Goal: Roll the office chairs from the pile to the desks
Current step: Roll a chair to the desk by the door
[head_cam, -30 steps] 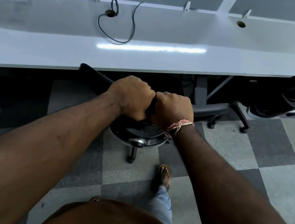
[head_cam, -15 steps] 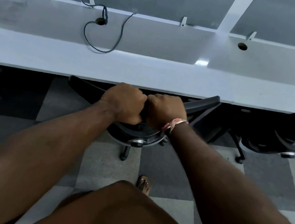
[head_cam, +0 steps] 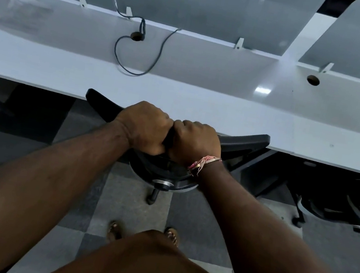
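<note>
Sandalled feet [head_cam: 116, 230] nearest, on checkered carpet floor [head_cam: 132, 202], toes toward the desk. Just beyond, black office chair [head_cam: 242, 144], standing at the near edge of the white desk [head_cam: 203, 107], with its seat under the desk and out of sight. Top edge of the backrest lying left to right, parallel with the desk edge, both ends curving up toward the far side; back of the chair turned toward the person, front toward the desk. One caster [head_cam: 151, 199] visible below on the carpet.

Compared with half a second ago: backrest closer to the desk edge, left tip now touching or overlapping this edge in the view; both feet visible side by side now, only one foot before. Grip unchanged.

Left hand [head_cam: 144, 128] clenched around the middle of the backrest top, knuckles up, fingers wrapped over the far side. Right hand [head_cam: 194, 142] just beside, touching the left one, grasping the same edge in the same way. Thread bracelet [head_cam: 203, 161] on the right wrist.

To the right, second black chair [head_cam: 358, 202], partly under the desk. On the desk top farther away, dark cable [head_cam: 135, 57] in a loop, passing through a round hole [head_cam: 136, 36]; another round hole [head_cam: 313, 80] to the right. At the far side, grey divider panels [head_cam: 197, 1] standing along the desk.
</note>
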The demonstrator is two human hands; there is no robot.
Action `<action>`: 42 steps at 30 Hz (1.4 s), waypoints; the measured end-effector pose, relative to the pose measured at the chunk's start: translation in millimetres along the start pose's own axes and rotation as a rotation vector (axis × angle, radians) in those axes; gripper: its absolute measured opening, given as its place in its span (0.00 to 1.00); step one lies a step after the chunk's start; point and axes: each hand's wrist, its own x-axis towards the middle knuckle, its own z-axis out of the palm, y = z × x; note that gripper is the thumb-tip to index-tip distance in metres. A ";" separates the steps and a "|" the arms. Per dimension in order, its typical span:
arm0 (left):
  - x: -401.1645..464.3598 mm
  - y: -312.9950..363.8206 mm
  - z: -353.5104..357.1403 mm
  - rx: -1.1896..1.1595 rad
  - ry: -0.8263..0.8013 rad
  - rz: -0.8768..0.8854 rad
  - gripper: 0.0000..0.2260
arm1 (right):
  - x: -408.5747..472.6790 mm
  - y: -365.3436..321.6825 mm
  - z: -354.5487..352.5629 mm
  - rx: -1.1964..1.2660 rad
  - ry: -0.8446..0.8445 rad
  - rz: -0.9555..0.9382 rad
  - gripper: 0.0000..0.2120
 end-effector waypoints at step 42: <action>-432.2 -239.3 -1.7 -0.204 0.000 -0.865 0.16 | 175.8 -464.9 22.4 0.111 -0.175 -0.538 0.22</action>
